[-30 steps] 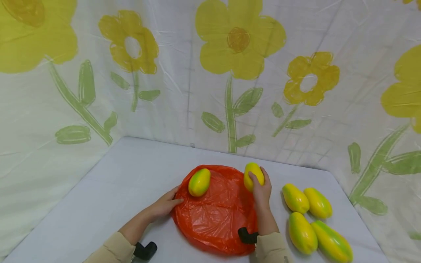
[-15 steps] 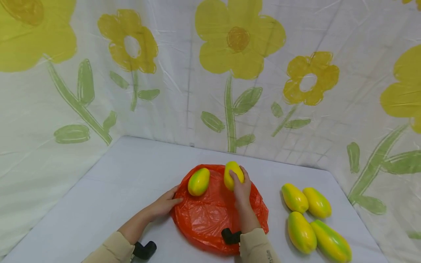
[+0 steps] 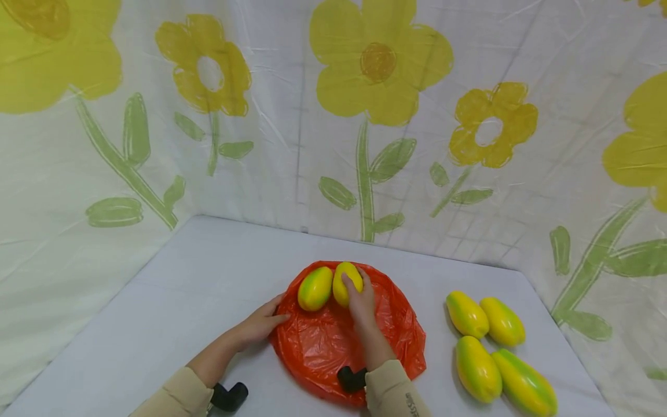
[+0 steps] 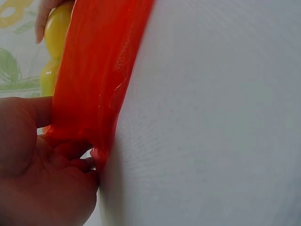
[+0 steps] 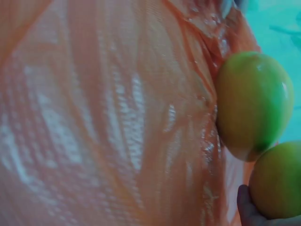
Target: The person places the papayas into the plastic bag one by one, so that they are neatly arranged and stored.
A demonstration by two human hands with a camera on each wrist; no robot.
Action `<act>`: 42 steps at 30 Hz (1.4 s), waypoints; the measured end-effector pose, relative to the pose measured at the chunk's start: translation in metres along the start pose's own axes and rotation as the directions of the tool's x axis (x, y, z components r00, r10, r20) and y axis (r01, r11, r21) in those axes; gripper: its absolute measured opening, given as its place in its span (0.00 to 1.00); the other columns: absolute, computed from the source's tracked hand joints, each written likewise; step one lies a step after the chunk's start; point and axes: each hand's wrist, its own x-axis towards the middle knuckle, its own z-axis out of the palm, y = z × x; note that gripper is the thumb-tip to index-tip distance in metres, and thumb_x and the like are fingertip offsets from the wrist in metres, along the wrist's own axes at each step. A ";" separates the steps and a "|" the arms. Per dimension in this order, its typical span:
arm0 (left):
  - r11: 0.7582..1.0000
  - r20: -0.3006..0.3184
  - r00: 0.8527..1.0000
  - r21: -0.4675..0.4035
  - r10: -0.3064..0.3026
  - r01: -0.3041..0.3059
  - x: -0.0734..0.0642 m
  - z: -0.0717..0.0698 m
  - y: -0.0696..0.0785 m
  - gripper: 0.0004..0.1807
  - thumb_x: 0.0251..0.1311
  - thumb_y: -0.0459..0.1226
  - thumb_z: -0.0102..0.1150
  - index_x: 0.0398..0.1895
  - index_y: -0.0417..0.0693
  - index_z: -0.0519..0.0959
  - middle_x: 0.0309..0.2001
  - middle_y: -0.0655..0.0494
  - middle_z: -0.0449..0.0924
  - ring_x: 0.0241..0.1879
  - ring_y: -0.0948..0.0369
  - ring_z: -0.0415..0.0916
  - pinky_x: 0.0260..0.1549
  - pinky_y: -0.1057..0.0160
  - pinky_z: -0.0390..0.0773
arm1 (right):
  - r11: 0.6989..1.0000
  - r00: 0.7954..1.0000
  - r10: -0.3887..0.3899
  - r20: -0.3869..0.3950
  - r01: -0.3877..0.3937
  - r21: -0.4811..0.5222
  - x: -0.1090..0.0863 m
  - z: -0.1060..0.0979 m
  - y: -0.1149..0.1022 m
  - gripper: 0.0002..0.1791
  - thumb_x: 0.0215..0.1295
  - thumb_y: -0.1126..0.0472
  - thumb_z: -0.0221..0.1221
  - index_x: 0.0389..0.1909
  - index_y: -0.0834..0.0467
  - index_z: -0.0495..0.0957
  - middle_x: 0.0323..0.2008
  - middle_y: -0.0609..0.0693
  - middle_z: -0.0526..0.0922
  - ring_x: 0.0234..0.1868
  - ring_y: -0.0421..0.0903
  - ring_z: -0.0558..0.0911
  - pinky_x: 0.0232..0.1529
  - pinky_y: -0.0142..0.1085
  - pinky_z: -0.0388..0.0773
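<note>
In the head view a red plastic bag lies spread wide, its mouth facing up and its rim raised in a ring. My left hand holds the bag's left rim, thumb on the inner side and fingers outside, as the left wrist view shows. One yellow-green papaya rests inside near the far left rim. Right beside it my right hand grips a second papaya over the bag; the two fruits appear to touch. In the right wrist view the gripped papaya shows below the other one.
Several more papayas lie in a cluster on the white table, to the right of the bag. Behind the table hangs a white curtain printed with yellow flowers. A black wrist mount shows at the right sleeve.
My right hand has carried its papaya leftward from the bag's right rim to beside the papaya inside. The bag's right side, earlier under the arm, shows again. The left hand stays put.
</note>
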 end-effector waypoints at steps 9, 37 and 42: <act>1.000 -0.009 1.000 0.011 0.006 -0.006 -0.002 0.000 0.002 0.32 0.67 0.38 0.45 0.72 0.45 0.51 0.68 0.43 0.60 0.60 0.51 0.66 0.57 0.49 0.72 | 0.999 0.998 0.030 0.057 -0.029 -0.014 0.001 0.003 0.004 0.37 0.63 0.42 0.54 0.69 0.49 0.55 0.62 0.54 0.65 0.58 0.55 0.66 0.59 0.54 0.70; 1.000 -0.014 1.000 0.014 -0.003 0.003 0.001 0.001 0.000 0.31 0.67 0.37 0.45 0.72 0.45 0.52 0.67 0.44 0.62 0.53 0.56 0.71 0.52 0.53 0.77 | 0.998 0.994 0.047 0.098 -0.042 -0.055 0.002 0.002 0.009 0.38 0.63 0.52 0.54 0.72 0.49 0.50 0.67 0.56 0.59 0.63 0.58 0.62 0.59 0.56 0.69; 1.000 -0.011 1.000 0.014 0.004 -0.003 0.000 0.001 0.000 0.31 0.67 0.37 0.45 0.72 0.46 0.52 0.67 0.45 0.62 0.54 0.56 0.70 0.53 0.53 0.77 | 0.998 0.997 0.051 0.065 -0.048 -0.047 -0.001 0.000 0.005 0.39 0.62 0.51 0.55 0.72 0.47 0.49 0.68 0.55 0.56 0.64 0.59 0.60 0.60 0.58 0.67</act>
